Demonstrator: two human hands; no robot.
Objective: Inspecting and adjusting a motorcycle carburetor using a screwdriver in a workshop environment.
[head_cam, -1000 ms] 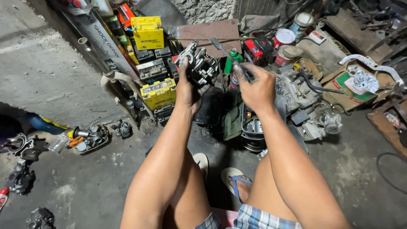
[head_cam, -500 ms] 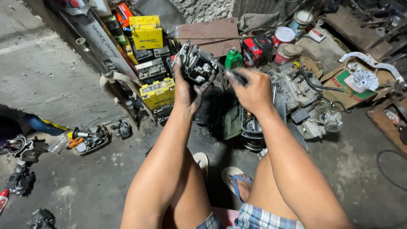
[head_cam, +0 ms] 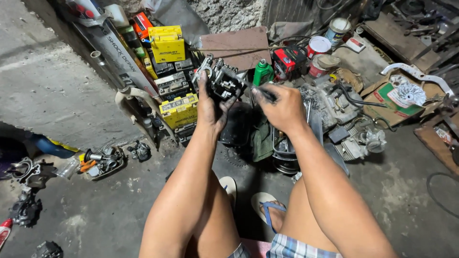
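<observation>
While half-hidden by fingers: engine part (head_cam: 224, 82) in left hand (head_cam: 210, 107), unclear dark tool (head_cam: 266, 93) in right fist (head_cam: 283, 107).

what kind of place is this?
Most likely a small motorcycle repair shop, working on the floor. The left hand holds a greasy engine part, yellow batteries are stacked by the wall, and an engine block and loose parts lie on the stained concrete floor.

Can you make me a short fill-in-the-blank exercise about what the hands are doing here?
1. The left hand holds up a dark metal ____ part.
2. The right hand grips a thin dark ____ pointed toward that part.
3. The bottle behind the hands is ____ in colour.
4. The person's feet wear ____.

Missing words: engine; tool; green; flip-flops
</observation>
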